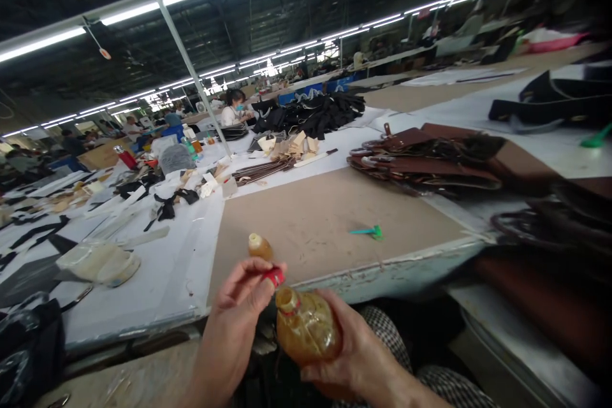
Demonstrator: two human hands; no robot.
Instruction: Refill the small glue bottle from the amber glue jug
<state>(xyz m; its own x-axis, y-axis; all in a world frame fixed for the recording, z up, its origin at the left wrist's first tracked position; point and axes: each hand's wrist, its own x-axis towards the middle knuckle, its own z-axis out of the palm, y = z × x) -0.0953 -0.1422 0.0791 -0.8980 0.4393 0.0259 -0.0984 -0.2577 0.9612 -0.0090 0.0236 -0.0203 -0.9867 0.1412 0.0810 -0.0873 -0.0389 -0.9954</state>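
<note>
1. R hand [347,347]: fingers [332,303] wrapped round an amber plastic btl [308,331], so grip is closed on the btl body. Btl tilted, neck up & toward L hand, held over the lap, just in front of the surface edge. Yellow-brown liquid inside; neck looks uncapped.
2. L hand [229,328]: thumb & fingers [243,280] pinch a red cap [274,276], narrow grip, cap just beside btl mouth, not on it as far as can be seen.
3. Small amber bottle [260,246] w/ pale top is just past L fingertips, over the tan board [329,223]. Can't tell if it stands on the board or touches the hand.
4. Surface [186,280]: white top w/ tan board set in. Teal-green plastic tool [368,232] lies on board, well right of hands.
5. Right of board: stack of brown leather bag parts w/ metal rings [425,159]; black straps [549,102] further back.
6. Left: cloudy plastic tub [98,262], black plastic bag [29,350] near front edge.
7. Further on: pile of black material [310,115], co-worker in white top [232,116] behind it.
8. Checked trousers [382,338] below R hand.
</note>
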